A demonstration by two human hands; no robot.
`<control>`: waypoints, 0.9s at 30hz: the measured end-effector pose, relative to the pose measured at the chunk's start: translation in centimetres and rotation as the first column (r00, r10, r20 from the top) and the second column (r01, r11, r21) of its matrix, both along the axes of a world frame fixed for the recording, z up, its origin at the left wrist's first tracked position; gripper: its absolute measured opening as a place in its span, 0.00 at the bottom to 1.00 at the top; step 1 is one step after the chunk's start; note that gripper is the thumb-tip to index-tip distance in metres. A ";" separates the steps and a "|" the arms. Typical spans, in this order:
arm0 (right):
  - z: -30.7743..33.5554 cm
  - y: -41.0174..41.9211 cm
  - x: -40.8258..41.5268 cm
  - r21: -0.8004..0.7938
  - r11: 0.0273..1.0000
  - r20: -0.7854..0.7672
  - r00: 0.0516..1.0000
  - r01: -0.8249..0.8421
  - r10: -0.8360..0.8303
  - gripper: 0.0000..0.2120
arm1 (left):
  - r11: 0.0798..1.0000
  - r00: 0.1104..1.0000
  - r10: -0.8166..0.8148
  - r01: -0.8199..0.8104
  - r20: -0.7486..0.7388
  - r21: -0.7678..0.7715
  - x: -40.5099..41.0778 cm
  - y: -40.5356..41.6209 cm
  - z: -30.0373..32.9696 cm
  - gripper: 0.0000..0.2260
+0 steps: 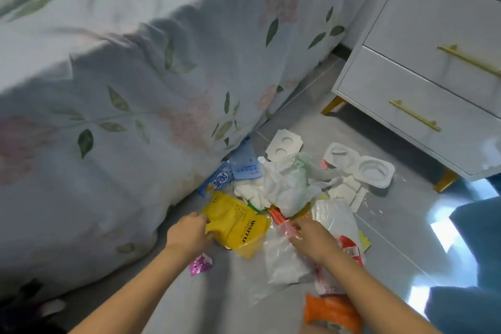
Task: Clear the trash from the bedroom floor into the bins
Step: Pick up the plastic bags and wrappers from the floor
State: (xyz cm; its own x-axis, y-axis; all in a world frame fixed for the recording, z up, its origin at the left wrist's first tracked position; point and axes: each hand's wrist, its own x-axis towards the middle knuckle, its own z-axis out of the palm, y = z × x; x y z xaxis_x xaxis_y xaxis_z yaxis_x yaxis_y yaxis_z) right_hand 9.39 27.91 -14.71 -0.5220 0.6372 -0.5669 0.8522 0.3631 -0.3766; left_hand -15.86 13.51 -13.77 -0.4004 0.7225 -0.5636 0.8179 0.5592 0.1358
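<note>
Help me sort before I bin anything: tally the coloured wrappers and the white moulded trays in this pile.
Yellow packets: 1, gripped by the left hand
Blue packets: 2
Orange packets: 1
Purple foil wrappers: 1
White moulded trays: 2
Total: 7
The right hand pinches a pinkish scrap, too blurred to classify.

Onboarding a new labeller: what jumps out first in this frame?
The trash pile on the grey floor, wedged between the floral bedspread and the white nightstand. Both hands are in it: the left hand grips a bright yellow packet, the right hand reaches onto clear plastic. White moulded trays lie at the pile's far edge, near the nightstand.
</note>
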 end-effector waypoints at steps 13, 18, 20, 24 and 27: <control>-8.3 -1.5 -1.0 0.229 0.937 0.115 0.963 -0.264 0.243 0.40 | 0.973 0.973 -0.231 0.231 0.022 -0.017 -0.5 6.8 -7.1 0.40; -8.8 -2.9 -0.3 0.215 0.880 0.226 0.899 -0.423 0.376 0.37 | 0.934 0.941 -0.323 0.299 -0.102 -0.195 0.4 5.8 -8.1 0.50; -8.8 -3.3 -0.2 0.207 0.882 0.225 0.898 -0.423 0.378 0.36 | 0.931 0.936 -0.335 0.310 -0.112 -0.191 0.5 5.4 -8.3 0.48; -8.8 -3.8 -0.3 0.226 0.863 0.209 0.888 -0.451 0.409 0.30 | 0.903 0.896 -0.421 0.400 -0.141 -0.158 0.6 4.2 -8.6 0.46; -9.0 -4.1 -0.7 0.222 0.857 0.248 0.877 -0.466 0.412 0.28 | 0.921 0.925 -0.374 0.363 -0.059 -0.143 0.8 3.4 -8.7 0.36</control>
State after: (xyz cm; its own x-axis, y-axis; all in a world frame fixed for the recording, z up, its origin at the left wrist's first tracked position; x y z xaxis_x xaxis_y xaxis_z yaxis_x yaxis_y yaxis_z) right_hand 8.68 23.80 -23.66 -0.6856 0.5064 -0.5230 0.6237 0.7791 -0.0633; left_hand -15.07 16.88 -22.50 -0.1685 0.7527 -0.6364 0.9746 0.2238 0.0066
